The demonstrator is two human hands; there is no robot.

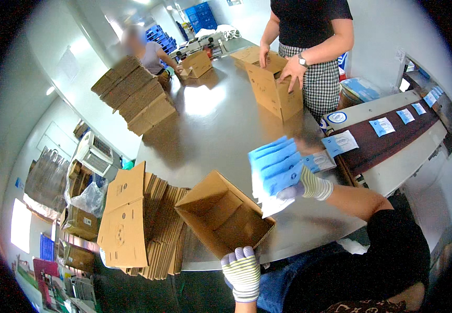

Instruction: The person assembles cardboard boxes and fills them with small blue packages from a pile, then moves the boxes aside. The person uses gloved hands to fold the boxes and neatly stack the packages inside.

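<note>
Black sleeve (395, 242) bent, packets (276, 166) are clutched by right fingers (305, 185), and best kept squared; carton (207, 201) is gripped by left fingers (240, 254).

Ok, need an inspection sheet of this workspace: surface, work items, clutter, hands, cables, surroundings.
Surface: metal table, shiny, with glare.
Work items: bunch of blue-and-white packets, held up near the right side of an open box.
Clutter: near carton stack left of the box; far carton stack beyond.
Hands: left hand, gloved, at the box's near edge; right hand, gloved, gripping the packets.
Cables: nothing seen.
Surroundings: conveyor at right, carrying more packets; two co-workers across the table, handling boxes.
</note>
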